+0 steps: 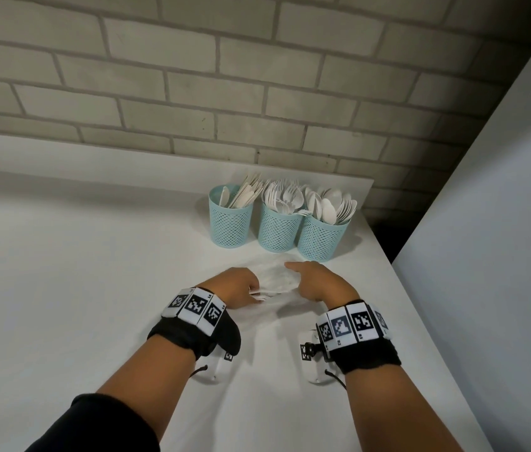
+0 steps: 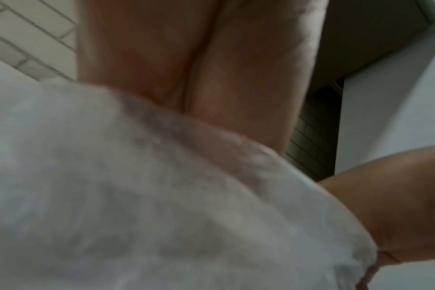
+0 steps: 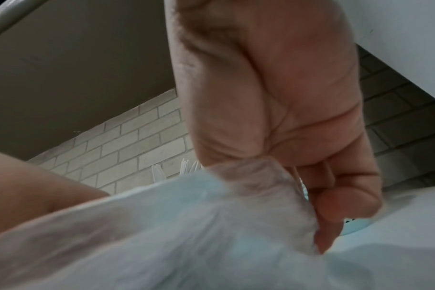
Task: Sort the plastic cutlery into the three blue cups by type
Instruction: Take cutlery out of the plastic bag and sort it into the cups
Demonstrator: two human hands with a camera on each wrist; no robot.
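Note:
Three blue mesh cups stand in a row at the back right of the white counter. The left cup holds mostly knives, the middle cup forks, the right cup spoons. Just in front of them lies a thin, crumpled clear plastic bag. My left hand grips its left end and my right hand grips its right end. In the right wrist view the curled fingers bunch the bag. The left wrist view is blurred, with the bag filling its lower part. What the bag contains is hidden.
A brick wall rises behind the counter. A tall pale panel stands at the right, close beside the counter's right edge, with a dark gap behind the cups.

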